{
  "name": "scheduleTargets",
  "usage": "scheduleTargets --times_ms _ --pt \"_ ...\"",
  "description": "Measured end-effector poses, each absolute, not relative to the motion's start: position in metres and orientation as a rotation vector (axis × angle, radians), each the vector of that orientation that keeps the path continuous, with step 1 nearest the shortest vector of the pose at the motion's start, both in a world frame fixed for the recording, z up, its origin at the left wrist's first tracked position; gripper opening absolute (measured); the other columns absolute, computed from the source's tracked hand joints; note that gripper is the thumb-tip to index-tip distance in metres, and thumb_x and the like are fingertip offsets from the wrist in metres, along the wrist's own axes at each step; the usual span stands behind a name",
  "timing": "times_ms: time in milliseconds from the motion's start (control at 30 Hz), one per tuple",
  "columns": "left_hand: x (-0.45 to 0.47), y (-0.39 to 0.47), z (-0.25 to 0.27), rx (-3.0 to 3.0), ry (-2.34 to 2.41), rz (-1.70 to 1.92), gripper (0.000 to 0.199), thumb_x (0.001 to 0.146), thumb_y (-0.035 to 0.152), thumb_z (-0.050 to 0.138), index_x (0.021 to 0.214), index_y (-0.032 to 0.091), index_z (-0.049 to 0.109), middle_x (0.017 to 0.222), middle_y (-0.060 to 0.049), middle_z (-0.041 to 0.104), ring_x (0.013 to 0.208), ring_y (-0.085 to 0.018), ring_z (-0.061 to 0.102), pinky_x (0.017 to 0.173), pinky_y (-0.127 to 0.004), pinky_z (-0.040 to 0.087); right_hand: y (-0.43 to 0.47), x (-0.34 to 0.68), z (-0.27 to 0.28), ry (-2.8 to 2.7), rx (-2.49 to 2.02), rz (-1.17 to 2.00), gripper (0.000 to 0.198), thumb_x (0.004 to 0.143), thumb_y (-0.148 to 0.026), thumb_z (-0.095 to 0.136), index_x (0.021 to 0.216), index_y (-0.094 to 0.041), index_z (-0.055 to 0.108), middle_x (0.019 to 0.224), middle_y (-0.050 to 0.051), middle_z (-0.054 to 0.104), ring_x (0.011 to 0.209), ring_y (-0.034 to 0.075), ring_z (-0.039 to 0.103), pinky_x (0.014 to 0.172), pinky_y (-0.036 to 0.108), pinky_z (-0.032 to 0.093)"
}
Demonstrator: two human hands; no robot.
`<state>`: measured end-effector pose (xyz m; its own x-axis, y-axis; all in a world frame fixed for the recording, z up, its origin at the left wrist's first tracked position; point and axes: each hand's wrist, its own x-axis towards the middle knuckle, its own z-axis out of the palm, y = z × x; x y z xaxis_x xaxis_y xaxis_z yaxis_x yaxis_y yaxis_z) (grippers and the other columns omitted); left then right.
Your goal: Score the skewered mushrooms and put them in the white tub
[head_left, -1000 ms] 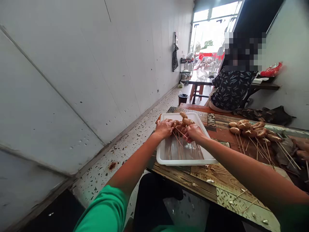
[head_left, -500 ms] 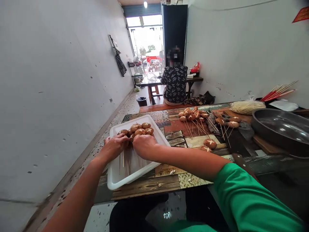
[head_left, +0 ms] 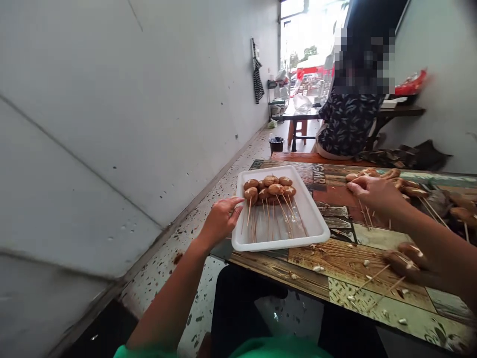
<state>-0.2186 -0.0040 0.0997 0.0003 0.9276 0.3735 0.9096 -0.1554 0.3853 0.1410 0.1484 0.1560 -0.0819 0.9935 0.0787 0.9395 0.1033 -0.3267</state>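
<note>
A white plastic tray stands on the table, holding a cluster of brown mushrooms with crosses cut in their caps. Thin wooden skewers run from them toward me. At the tray's left side is my left hand, holding nothing, thumb and fingers apart, fingertips close to the nearest skewered mushroom. My right hand is over another pile of skewered mushrooms on the right, fingers stretched toward them; whether it touches one is hard to see. More skewered mushrooms lie near my right forearm, blurred.
White scraps are scattered over the patterned wooden table. A person in a leaf-print shirt sits beyond it, facing away. A wall runs along the left, and a black bin stands on the floor behind.
Both hands have left the mushrooms in the tray. My right hand has gone right to the pile on the table; my left has drawn back slightly. My view has turned left.
</note>
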Motion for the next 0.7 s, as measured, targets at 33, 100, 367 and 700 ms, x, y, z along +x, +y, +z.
scheduleTargets --times_ms 33,100,367,700 --pt "-0.213 -0.009 0.096 2.181 2.036 0.868 0.034 0.100 0.034 0.046 0.120 0.022 0.071 0.127 -0.009 0.072 0.122 -0.026 0.065 0.115 -0.050 0.043 0.144 0.132 0.154 -2.156 -1.886 0.240 0.018 0.101 -0.028 0.058 0.109 -0.017 0.071 0.104 0.009 0.072 0.098 0.024 0.066 0.089 0.041 0.050" --pt "-0.197 -0.017 0.089 2.189 1.992 0.797 0.029 0.101 0.032 0.048 0.111 0.025 0.074 0.120 -0.006 0.075 0.118 -0.025 0.067 0.120 -0.057 0.034 0.133 0.102 0.149 -2.284 -1.792 0.228 0.025 0.102 -0.036 0.055 0.111 -0.019 0.073 0.104 0.011 0.074 0.099 0.027 0.066 0.084 0.038 0.048" --pt "-0.170 -0.045 0.080 2.296 2.009 1.216 0.022 0.103 0.031 0.052 0.105 0.023 0.072 0.110 -0.007 0.077 0.106 -0.023 0.072 0.119 -0.058 0.033 0.132 -0.007 0.128 -2.648 -1.703 0.336 0.043 0.096 -0.059 0.060 0.102 -0.017 0.070 0.109 0.009 0.071 0.101 0.023 0.066 0.094 0.046 0.051" --pt "-0.173 -0.070 0.069 2.295 1.746 1.796 0.021 0.095 0.009 0.061 0.111 0.021 0.068 0.107 -0.005 0.076 0.101 -0.018 0.072 0.104 -0.042 0.053 0.168 -0.018 0.136 -2.580 -1.927 0.655 0.020 0.096 -0.033 0.069 0.104 -0.015 0.067 0.106 0.006 0.068 0.089 0.018 0.066 0.078 0.035 0.058"
